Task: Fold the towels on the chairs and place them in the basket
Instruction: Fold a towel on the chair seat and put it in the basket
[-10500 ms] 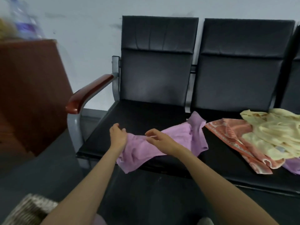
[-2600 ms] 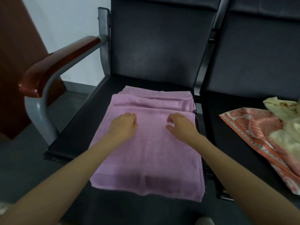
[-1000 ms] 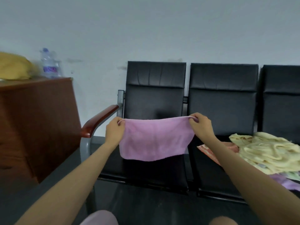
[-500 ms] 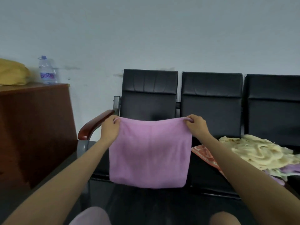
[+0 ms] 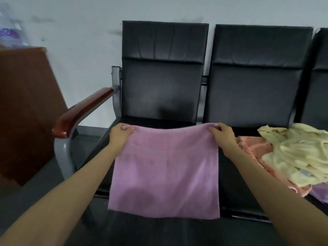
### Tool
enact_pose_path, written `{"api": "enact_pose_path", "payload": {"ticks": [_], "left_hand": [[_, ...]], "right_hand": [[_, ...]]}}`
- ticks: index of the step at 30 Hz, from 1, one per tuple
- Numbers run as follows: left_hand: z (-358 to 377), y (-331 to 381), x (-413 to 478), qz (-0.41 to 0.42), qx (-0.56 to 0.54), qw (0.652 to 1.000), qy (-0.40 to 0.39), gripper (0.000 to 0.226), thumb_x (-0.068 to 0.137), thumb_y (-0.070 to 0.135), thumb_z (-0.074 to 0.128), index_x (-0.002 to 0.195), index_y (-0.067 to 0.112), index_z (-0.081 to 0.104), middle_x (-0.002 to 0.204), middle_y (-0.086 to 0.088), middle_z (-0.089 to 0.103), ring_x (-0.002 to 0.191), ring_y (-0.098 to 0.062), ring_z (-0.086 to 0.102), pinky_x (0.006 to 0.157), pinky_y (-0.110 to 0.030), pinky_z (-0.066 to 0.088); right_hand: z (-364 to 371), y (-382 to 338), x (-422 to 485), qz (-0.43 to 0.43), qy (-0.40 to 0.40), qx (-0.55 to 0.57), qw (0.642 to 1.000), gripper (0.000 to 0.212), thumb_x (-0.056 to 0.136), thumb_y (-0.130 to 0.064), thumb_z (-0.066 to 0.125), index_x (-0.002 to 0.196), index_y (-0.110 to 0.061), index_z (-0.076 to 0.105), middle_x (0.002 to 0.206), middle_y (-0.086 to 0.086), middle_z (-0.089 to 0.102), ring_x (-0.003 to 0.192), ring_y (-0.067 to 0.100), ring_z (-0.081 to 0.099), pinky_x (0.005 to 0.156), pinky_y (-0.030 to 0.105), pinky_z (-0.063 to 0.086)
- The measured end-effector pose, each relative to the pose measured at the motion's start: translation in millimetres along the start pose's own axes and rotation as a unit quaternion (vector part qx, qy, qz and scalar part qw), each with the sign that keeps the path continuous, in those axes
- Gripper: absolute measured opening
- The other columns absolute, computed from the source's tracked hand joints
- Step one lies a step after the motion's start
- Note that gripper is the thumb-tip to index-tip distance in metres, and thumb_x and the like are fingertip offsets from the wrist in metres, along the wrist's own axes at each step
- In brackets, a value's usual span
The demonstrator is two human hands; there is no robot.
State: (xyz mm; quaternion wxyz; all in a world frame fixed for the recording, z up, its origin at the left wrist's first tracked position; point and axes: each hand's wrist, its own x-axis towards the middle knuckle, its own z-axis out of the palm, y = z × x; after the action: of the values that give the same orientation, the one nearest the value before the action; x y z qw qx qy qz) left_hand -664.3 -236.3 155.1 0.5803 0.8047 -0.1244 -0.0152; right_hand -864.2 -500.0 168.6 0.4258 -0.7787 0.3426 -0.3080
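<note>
I hold a folded pink-purple towel [image 5: 165, 176] by its top edge over the left black chair [image 5: 163, 82]. My left hand [image 5: 120, 134] pinches the top left corner and my right hand [image 5: 221, 134] pinches the top right corner. The towel hangs down in front of the seat, hiding most of it. On the middle chair [image 5: 257, 82] lie an orange patterned towel [image 5: 255, 148] and a crumpled pale yellow towel [image 5: 300, 157] on top of it. A purple towel's edge [image 5: 319, 193] peeks out beneath them. No basket is in view.
A wooden armrest [image 5: 83, 110] on a grey metal frame bounds the left chair. A brown wooden cabinet [image 5: 23, 107] stands at the left with a blurred water bottle [image 5: 8, 31] on top. A third chair [image 5: 321, 77] shows at the right edge. Dark floor lies below.
Both hands have lowered the held towel toward the left chair's seat, and my view has moved closer and tilted down. The grip on both corners is unchanged.
</note>
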Motion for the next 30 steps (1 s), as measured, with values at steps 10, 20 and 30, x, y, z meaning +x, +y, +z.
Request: {"api": "enact_pose_path", "payload": {"ticks": [10, 20, 30], "left_hand": [[93, -39, 143, 0.020, 0.112, 0.993, -0.026, 0.004, 0.088, 0.015, 0.060, 0.088, 0.011, 0.062, 0.087, -0.006, 0.060, 0.085, -0.021, 0.054, 0.073, -0.026, 0.040], [115, -109, 176, 0.002, 0.257, 0.962, -0.093, 0.050, 0.089, 0.018, 0.065, 0.134, 0.009, 0.046, 0.135, -0.013, 0.041, 0.120, -0.029, 0.047, 0.103, -0.037, 0.038], [70, -102, 137, -0.001, 0.314, 0.932, -0.179, 0.023, 0.090, 0.018, 0.062, 0.111, 0.011, 0.059, 0.107, -0.004, 0.057, 0.092, -0.014, 0.051, 0.083, -0.028, 0.041]], "right_hand": [[91, 63, 142, 0.054, -0.020, -0.035, 0.998, 0.022, 0.094, -0.017, 0.053, 0.094, 0.003, 0.063, 0.087, 0.009, 0.058, 0.079, 0.021, 0.051, 0.065, 0.028, 0.039], [140, 117, 179, 0.033, -0.167, -0.184, 0.968, 0.045, 0.091, -0.014, 0.058, 0.135, -0.015, 0.050, 0.141, 0.009, 0.044, 0.123, 0.025, 0.049, 0.097, 0.028, 0.038], [125, 94, 137, 0.057, -0.268, -0.268, 0.924, 0.014, 0.096, -0.022, 0.052, 0.105, -0.015, 0.059, 0.100, 0.002, 0.057, 0.089, 0.015, 0.054, 0.075, 0.025, 0.043]]}}
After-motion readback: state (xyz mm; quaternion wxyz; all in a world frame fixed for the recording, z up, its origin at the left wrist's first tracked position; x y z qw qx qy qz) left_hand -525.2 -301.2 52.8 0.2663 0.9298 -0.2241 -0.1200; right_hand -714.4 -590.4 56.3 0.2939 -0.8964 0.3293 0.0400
